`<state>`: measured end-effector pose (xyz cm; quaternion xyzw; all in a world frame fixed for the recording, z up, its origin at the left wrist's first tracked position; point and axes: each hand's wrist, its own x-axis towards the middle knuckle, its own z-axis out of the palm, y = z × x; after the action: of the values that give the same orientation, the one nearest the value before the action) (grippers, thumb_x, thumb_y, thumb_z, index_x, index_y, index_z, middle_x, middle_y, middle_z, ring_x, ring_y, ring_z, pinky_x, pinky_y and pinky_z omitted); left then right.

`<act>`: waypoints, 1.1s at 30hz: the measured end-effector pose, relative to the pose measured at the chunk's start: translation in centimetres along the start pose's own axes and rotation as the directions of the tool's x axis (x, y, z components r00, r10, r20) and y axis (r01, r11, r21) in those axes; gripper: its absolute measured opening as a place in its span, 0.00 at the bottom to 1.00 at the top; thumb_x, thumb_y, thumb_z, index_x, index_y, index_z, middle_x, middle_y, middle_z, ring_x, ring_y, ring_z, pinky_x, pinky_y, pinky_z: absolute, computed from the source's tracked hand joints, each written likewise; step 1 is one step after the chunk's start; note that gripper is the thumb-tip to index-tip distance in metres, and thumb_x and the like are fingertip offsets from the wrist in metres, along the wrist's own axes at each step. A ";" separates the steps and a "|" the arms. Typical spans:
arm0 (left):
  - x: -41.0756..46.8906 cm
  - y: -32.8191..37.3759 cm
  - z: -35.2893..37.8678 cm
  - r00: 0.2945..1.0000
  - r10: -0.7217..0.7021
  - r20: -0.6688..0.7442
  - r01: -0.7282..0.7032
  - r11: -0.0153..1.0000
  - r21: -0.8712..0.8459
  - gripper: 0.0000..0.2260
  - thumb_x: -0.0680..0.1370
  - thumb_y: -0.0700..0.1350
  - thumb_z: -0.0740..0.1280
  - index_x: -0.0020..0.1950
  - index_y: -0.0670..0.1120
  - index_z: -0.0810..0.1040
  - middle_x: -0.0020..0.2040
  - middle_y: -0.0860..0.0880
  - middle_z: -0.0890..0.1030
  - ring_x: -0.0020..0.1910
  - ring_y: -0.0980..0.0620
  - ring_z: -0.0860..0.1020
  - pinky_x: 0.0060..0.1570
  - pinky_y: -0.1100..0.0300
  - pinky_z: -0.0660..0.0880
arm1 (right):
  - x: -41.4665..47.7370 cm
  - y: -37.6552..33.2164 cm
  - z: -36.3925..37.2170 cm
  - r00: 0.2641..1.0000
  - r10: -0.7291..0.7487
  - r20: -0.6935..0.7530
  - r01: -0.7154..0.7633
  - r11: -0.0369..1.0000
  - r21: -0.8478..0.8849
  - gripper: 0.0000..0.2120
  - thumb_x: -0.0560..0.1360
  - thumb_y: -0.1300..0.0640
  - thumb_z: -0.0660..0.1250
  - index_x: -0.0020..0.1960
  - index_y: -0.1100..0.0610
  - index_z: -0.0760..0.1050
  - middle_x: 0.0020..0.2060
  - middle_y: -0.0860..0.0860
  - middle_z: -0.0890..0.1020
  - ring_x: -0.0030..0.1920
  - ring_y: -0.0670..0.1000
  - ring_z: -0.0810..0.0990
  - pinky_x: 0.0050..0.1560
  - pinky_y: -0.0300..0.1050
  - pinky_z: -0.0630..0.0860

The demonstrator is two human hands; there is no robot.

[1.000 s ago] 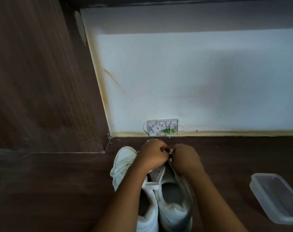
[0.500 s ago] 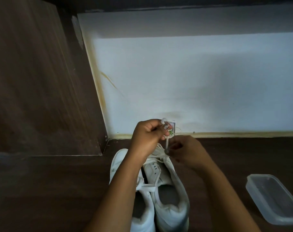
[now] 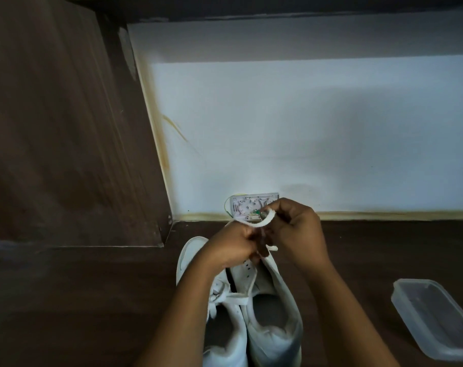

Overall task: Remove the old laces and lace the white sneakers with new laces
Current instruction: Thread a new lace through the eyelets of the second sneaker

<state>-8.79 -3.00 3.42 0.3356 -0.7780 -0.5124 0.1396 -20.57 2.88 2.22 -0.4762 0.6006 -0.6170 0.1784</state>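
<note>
Holds a white lace (image 3: 263,221) in a shallow curve between both hands, just above the toe end of the right sneaker (image 3: 275,308). Pinches one stretch in the right hand (image 3: 298,234), now raised toward 1 o'clock in front of the wall box (image 3: 245,205). Grips the other stretch in the left hand (image 3: 231,247), fingers curled, now lower, at 11 o'clock of that toe. Differs from a second ago, with both hands huddled low on the toe, and from half a second ago, with the left hand as the raised one. Suggests a hand-over-hand pull, with lace drawn clear of the front eyelets; cannot tell old lace going out from new lace coming in. Shows bare eyelets on the right sneaker's left flap, so probably either nearly stripped or barely laced. Keeps the pair side by side at 6 o'clock of the view on the dark wooden surface (image 3: 92,300), left sneaker (image 3: 212,321) touching the right. Runs each long axis from 6 to 12 o'clock: heels toward the wearer, toes toward the white wall (image 3: 331,128). Leaves a clear plastic tub (image 3: 437,321) at 4 o'clock, well apart
</note>
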 end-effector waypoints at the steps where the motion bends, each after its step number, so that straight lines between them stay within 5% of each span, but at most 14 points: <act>1: 0.2 0.0 0.1 0.998 0.018 -0.060 -0.021 0.999 -0.041 0.14 0.79 0.32 0.58 0.38 0.45 0.77 0.29 0.52 0.79 0.24 0.59 0.75 0.24 0.70 0.67 | 0.1 0.1 -0.1 1.000 0.015 0.011 -0.015 1.000 -0.003 0.16 0.70 0.73 0.63 0.39 0.52 0.79 0.31 0.54 0.82 0.32 0.55 0.80 0.33 0.46 0.76; 4: 0.5 0.5 -0.4 0.968 0.118 -0.222 -0.150 0.980 -0.134 0.15 0.80 0.34 0.59 0.35 0.45 0.76 0.28 0.50 0.77 0.25 0.55 0.73 0.27 0.67 0.66 | 0.5 0.4 -0.7 0.999 0.034 0.031 -0.028 0.987 -0.157 0.10 0.68 0.69 0.69 0.44 0.55 0.78 0.38 0.51 0.82 0.40 0.54 0.82 0.41 0.47 0.77; 6: 0.4 0.9 -0.8 0.941 0.192 -0.280 -0.265 0.931 -0.252 0.14 0.80 0.34 0.59 0.36 0.43 0.76 0.29 0.48 0.77 0.27 0.54 0.73 0.28 0.66 0.67 | 0.3 0.5 -1.0 0.975 0.069 0.209 0.028 0.903 -0.428 0.07 0.71 0.63 0.70 0.38 0.54 0.76 0.36 0.49 0.80 0.39 0.50 0.79 0.41 0.42 0.74; 8: 0.2 1.4 -0.7 0.920 0.247 -0.305 -0.352 0.864 -0.360 0.14 0.80 0.34 0.57 0.37 0.42 0.76 0.30 0.48 0.78 0.28 0.54 0.74 0.30 0.65 0.69 | -0.2 0.9 -0.5 0.942 0.137 0.306 0.069 0.814 -0.576 0.13 0.74 0.59 0.69 0.32 0.53 0.71 0.32 0.50 0.78 0.37 0.50 0.79 0.40 0.42 0.75; 11: 0.2 1.7 -0.5 0.922 0.237 -0.307 -0.350 0.849 -0.396 0.13 0.80 0.33 0.56 0.42 0.43 0.77 0.30 0.49 0.77 0.27 0.54 0.73 0.30 0.64 0.68 | -0.4 1.3 0.1 0.967 0.131 0.217 0.014 0.827 -0.562 0.13 0.73 0.63 0.67 0.31 0.56 0.71 0.32 0.53 0.79 0.37 0.55 0.81 0.42 0.51 0.78; 13: 0.5 1.0 -0.6 0.947 0.116 -0.300 -0.228 0.901 -0.369 0.14 0.79 0.31 0.55 0.46 0.45 0.76 0.32 0.47 0.76 0.26 0.55 0.72 0.27 0.65 0.67 | -0.2 0.8 0.2 0.991 0.090 0.098 -0.032 0.875 -0.483 0.11 0.72 0.68 0.64 0.32 0.60 0.71 0.31 0.56 0.80 0.36 0.56 0.81 0.38 0.50 0.79; 16: 0.8 -0.8 -0.4 0.982 -0.040 -0.183 0.041 0.999 0.000 0.11 0.78 0.34 0.59 0.46 0.48 0.76 0.35 0.48 0.79 0.27 0.56 0.74 0.29 0.64 0.69 | 0.1 -1.4 -0.2 0.996 0.058 -0.070 -0.064 0.994 -0.084 0.11 0.75 0.67 0.64 0.35 0.63 0.72 0.29 0.57 0.80 0.30 0.49 0.81 0.29 0.40 0.76; 19: 0.9 -1.4 0.4 0.999 -0.023 -0.024 0.025 0.995 0.096 0.11 0.78 0.38 0.62 0.39 0.50 0.78 0.31 0.52 0.77 0.27 0.57 0.73 0.27 0.67 0.67 | 0.2 -2.6 -0.7 0.997 0.030 -0.066 -0.021 0.991 0.132 0.08 0.77 0.65 0.65 0.40 0.65 0.76 0.28 0.54 0.80 0.28 0.45 0.80 0.30 0.38 0.76; 22: 1.0 -0.5 0.4 0.984 0.056 -0.172 -0.072 0.994 -0.085 0.15 0.80 0.35 0.60 0.36 0.47 0.77 0.28 0.51 0.76 0.23 0.59 0.72 0.24 0.71 0.66 | 0.4 -1.1 -1.1 0.998 0.054 -0.039 -0.057 0.994 -0.088 0.05 0.74 0.64 0.68 0.39 0.59 0.77 0.32 0.50 0.81 0.33 0.49 0.80 0.34 0.42 0.75; 26: 0.8 0.3 -0.5 0.925 0.161 -0.343 -0.284 0.893 -0.349 0.15 0.81 0.37 0.58 0.37 0.44 0.77 0.27 0.51 0.77 0.26 0.56 0.72 0.27 0.67 0.67 | 0.3 0.9 -1.0 0.962 0.143 0.233 0.014 0.826 -0.564 0.08 0.70 0.60 0.69 0.35 0.55 0.72 0.32 0.47 0.76 0.37 0.50 0.74 0.34 0.33 0.65; 31: 0.5 0.7 -0.3 0.912 0.252 -0.324 -0.384 0.803 -0.456 0.15 0.81 0.37 0.56 0.40 0.44 0.78 0.31 0.49 0.78 0.29 0.54 0.73 0.31 0.65 0.69 | -0.3 1.5 0.7 0.962 0.104 0.254 0.061 0.821 -0.568 0.13 0.73 0.57 0.70 0.32 0.53 0.71 0.27 0.45 0.73 0.31 0.43 0.72 0.32 0.30 0.65; 33: 0.4 0.7 -0.5 0.916 0.222 -0.333 -0.367 0.798 -0.478 0.13 0.81 0.37 0.57 0.44 0.44 0.79 0.32 0.49 0.78 0.29 0.53 0.73 0.31 0.63 0.68 | 0.0 1.5 0.6 0.977 0.126 0.173 -0.029 0.879 -0.476 0.10 0.72 0.60 0.69 0.33 0.57 0.74 0.28 0.49 0.77 0.32 0.48 0.78 0.37 0.41 0.76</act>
<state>-9.11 -3.45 4.19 0.2220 -0.6233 -0.6301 0.4064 -20.63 2.28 0.72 -0.5399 0.7301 -0.3942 0.1413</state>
